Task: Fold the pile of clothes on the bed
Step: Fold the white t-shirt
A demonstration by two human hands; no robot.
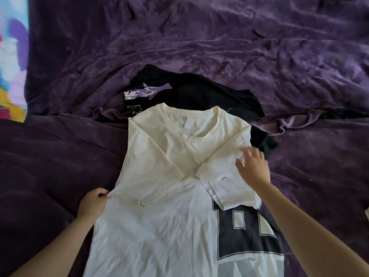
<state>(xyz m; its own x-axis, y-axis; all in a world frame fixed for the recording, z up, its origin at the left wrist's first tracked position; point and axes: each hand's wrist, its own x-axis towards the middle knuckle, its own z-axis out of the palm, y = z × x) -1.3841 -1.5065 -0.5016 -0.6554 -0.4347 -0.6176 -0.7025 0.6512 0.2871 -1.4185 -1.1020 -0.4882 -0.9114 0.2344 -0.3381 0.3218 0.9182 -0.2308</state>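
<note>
Our left hand [93,201] pinches the left edge of the white T-shirt [159,226], fingers curled round a fold of cloth. Our right hand [253,169] is over the shirt's right sleeve with fingers spread wide, holding nothing; blur hides whether it touches. The shirt lies flat, both sleeves folded inward across the chest. A crumpled black T-shirt [189,92] lies partly under its collar. Beneath the shirt spreads a purple blanket [279,56]; far to its upper left shows colourful fabric [12,56].
</note>
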